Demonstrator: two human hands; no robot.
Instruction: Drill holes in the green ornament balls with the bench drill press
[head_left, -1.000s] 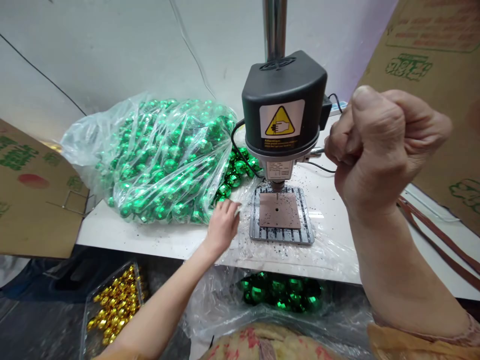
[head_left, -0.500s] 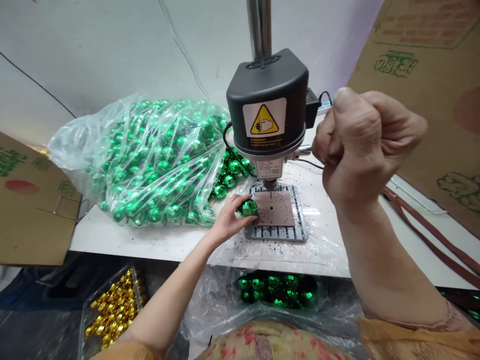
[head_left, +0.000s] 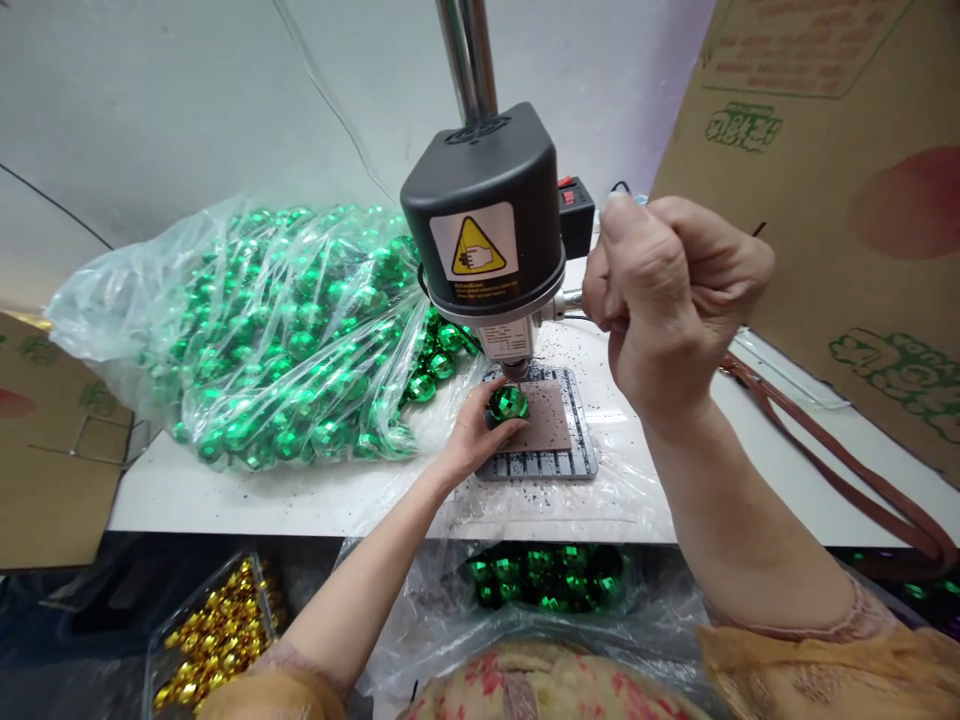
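Note:
My left hand is closed round a shiny green faceted ball, thumb on the near side and fingers on the far side. The ball sits over the brown board on the slotted metal base, directly beneath the chuck of a black bench drill press. Whether the drill bit touches the ball is hidden. Higher up on the right, my right hand makes a fist round the press's metal feed handle, most of which the fingers cover.
A clear plastic bag full of green balls lies left of the press, some spilling out. Cardboard boxes flank the table. A brown strap lies at right. Below are gold balls in a clear bin and more green balls.
My left hand has brought the ball rightward over the board, under the chuck. My right hand stays closed on the feed handle. The whole view has shifted, with the press now further left.

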